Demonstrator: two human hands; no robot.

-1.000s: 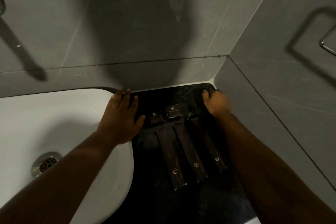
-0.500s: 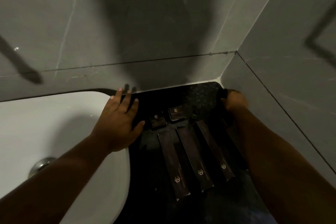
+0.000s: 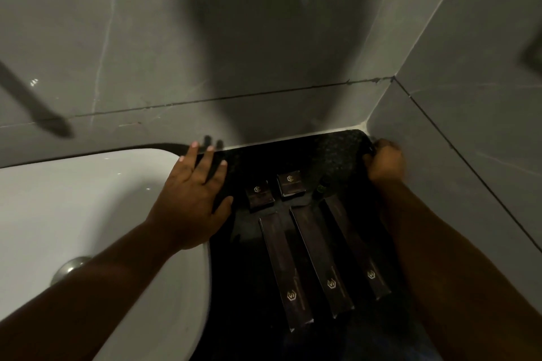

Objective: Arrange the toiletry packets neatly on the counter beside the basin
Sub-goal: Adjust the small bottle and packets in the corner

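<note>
Three long dark packets lie side by side on the black counter (image 3: 334, 155): the left one (image 3: 286, 269), the middle one (image 3: 321, 261) and the right one (image 3: 355, 246). Behind them sit two small square boxes (image 3: 259, 195) (image 3: 290, 183) with gold logos. My left hand (image 3: 190, 199) rests flat with spread fingers on the basin's right rim, just left of the boxes. My right hand (image 3: 384, 163) is curled in the far right corner against the wall, its fingers around something small and dark that I cannot identify. My right forearm borders the right packet.
The white basin (image 3: 88, 199) with a metal drain (image 3: 70, 268) fills the left. Grey tiled walls close the counter at the back and on the right. A tiny greenish item (image 3: 321, 189) lies beside the right box.
My right hand has moved from beside the small boxes rightward into the back corner by the wall. My left hand stays on the basin rim. The packets have not shifted.
</note>
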